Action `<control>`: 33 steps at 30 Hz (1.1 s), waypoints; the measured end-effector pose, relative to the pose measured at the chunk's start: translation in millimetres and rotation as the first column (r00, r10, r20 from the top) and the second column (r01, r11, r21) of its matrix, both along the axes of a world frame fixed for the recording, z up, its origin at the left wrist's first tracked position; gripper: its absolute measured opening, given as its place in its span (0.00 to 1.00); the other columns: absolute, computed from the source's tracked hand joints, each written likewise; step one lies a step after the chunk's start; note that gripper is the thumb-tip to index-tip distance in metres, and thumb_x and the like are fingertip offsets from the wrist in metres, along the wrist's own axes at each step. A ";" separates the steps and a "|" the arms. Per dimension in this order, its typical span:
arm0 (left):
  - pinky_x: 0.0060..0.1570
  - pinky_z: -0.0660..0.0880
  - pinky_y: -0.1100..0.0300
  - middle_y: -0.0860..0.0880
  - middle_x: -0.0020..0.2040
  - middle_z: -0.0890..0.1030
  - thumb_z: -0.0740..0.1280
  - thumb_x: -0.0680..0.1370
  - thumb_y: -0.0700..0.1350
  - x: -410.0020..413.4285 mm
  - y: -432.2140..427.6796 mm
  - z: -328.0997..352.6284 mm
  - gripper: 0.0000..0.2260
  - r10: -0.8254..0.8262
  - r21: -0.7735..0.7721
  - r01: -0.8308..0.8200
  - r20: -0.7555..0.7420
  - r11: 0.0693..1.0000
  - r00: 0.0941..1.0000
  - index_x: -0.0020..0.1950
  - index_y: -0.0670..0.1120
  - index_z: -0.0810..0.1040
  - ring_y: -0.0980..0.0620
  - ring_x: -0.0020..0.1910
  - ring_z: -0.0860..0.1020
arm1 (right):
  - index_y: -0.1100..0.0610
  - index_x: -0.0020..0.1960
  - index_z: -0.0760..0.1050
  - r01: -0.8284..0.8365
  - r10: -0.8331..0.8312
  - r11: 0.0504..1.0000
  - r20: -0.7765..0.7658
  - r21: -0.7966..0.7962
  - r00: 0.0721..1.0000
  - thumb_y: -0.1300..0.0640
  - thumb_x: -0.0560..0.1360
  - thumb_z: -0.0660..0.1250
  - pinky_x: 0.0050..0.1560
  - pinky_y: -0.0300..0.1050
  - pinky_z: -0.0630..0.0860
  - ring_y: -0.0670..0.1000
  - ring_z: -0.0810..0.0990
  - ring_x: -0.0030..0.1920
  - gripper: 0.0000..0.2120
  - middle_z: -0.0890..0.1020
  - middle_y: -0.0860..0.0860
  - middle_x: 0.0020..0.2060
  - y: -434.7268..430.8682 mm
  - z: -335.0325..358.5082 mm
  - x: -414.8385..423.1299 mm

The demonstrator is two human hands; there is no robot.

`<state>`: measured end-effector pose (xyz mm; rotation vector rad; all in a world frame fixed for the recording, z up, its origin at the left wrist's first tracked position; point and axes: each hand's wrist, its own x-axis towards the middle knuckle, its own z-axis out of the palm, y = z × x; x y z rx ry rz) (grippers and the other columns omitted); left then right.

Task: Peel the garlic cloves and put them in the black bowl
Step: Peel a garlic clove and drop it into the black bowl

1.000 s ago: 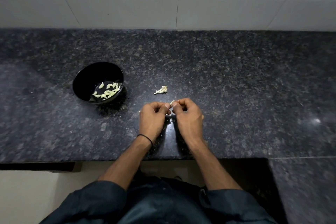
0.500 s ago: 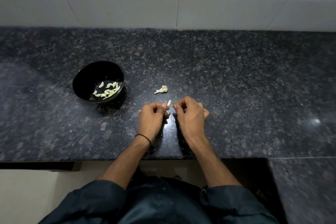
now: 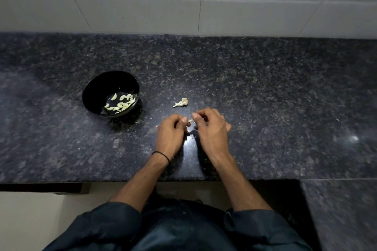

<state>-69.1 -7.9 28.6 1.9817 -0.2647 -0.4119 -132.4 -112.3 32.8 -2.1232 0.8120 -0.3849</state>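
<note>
A black bowl [image 3: 95, 87] stands on the dark granite counter at the left, with several pale peeled garlic cloves [image 3: 121, 103] lying in it. Right of the bowl my two hands meet over the counter. My left hand [image 3: 170, 134] and my right hand [image 3: 210, 130] both have curled fingers, and their fingertips pinch a small pale garlic clove [image 3: 190, 120] between them. Most of the clove is hidden by the fingertips.
A dry garlic stem piece [image 3: 181, 102] lies on the counter just beyond my hands. Tiny skin flakes dot the counter [image 3: 265, 98] around them. A white tiled wall [image 3: 183, 0] rises behind the counter, and the counter's front edge runs below my wrists.
My hands parted slightly half a second ago, showing the clove at the left fingertips. Now the fingertips have closed back on it, and the right hand's fingers spread a little.
</note>
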 end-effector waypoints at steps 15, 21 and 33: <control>0.35 0.69 0.73 0.53 0.38 0.82 0.63 0.83 0.44 -4.3 -3.9 -0.2 0.11 -0.037 0.013 0.037 0.017 0.999 0.999 0.43 0.47 0.80 0.59 0.36 0.79 | 0.48 0.43 0.79 0.096 -0.103 0.961 0.015 0.258 0.995 0.39 0.77 0.64 0.56 0.59 0.77 0.45 0.82 0.44 0.14 0.83 0.44 0.41 -0.2 -5.3 -3.2; 0.41 0.73 0.72 0.54 0.45 0.83 0.70 0.78 0.40 -6.3 -1.7 -5.4 0.03 -0.050 0.002 0.050 0.040 0.999 0.998 0.48 0.48 0.81 0.55 0.43 0.82 | 0.49 0.43 0.81 0.178 -0.200 0.941 0.050 0.287 0.978 0.41 0.76 0.66 0.54 0.60 0.79 0.48 0.82 0.43 0.12 0.83 0.45 0.39 -3.0 -4.3 -4.5; 0.50 0.69 0.72 0.53 0.49 0.78 0.70 0.79 0.42 -3.2 -3.5 -8.3 0.07 -0.074 0.042 0.068 0.151 0.997 0.986 0.42 0.47 0.84 0.55 0.50 0.78 | 0.45 0.39 0.78 0.209 -0.231 0.948 0.064 0.241 0.971 0.46 0.79 0.67 0.61 0.61 0.74 0.46 0.81 0.45 0.10 0.83 0.45 0.42 -4.6 -5.4 -7.0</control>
